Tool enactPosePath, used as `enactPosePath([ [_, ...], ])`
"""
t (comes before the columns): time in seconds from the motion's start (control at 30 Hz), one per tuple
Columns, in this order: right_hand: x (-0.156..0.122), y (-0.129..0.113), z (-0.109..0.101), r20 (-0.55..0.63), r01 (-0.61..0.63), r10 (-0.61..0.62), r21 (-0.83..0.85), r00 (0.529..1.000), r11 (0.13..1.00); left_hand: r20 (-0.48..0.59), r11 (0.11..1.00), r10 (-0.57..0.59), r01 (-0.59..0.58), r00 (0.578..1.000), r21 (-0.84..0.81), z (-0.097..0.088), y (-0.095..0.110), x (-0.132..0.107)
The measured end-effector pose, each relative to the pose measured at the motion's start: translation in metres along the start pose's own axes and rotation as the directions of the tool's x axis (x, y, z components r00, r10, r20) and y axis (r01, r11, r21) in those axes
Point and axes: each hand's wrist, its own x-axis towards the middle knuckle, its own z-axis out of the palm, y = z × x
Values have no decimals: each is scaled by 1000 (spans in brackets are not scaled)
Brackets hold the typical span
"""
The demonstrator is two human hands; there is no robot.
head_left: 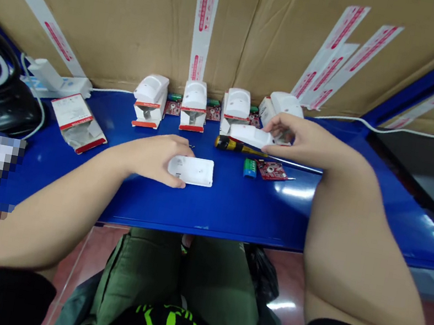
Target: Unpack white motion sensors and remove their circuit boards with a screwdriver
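Note:
My left hand (165,160) grips a white plastic housing shell (195,171) by its left end, its hollow inside facing up, low over the blue table. Farther right and back, my right hand (295,137) has thumb and fingers around the end of another white plastic cover (250,135). Just in front of that cover lies a screwdriver (240,146) with a yellow and black handle; its shaft points right, under my right wrist. A green battery (250,168) and a red circuit board (271,170) lie nearer me.
Along the cardboard wall stand several small open boxes (192,118) with white motion-sensor covers (196,94) on top and circuit boards between them. An open box (78,121) lies at left, near a black fan (7,86) and a white power strip (60,83). A white cable (415,132) runs behind.

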Motion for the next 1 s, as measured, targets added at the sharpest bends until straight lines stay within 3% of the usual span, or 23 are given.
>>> enactPosePath([
  [0.2,15,-6,34,-135,174,-166,52,977,983,-17,996,74,-75,997,-51,6,2,3],
  [0.3,15,-13,43,-186,252,-236,70,954,965,-140,996,70,-76,988,-44,5,4,2],
  [0.43,12,-21,48,-233,368,-336,111,912,923,-376,1000,-9,14,927,11,2,0,1],
  [0.53,12,-19,47,-303,358,-315,99,900,928,-495,996,-61,87,867,30,4,-9,2],
  [0.63,14,-13,48,-347,338,-282,111,894,935,-565,999,-35,41,824,-1,8,-16,4],
  [0.7,15,-13,52,-322,397,-339,135,884,908,-575,998,24,-49,818,-29,10,-17,4],
  [0.8,13,-24,63,-276,540,-484,184,830,821,-525,987,107,-154,845,-47,9,-11,2],
  [1.0,7,-55,90,-279,672,-616,191,736,716,-352,992,123,-111,928,55,-4,12,-9],
])
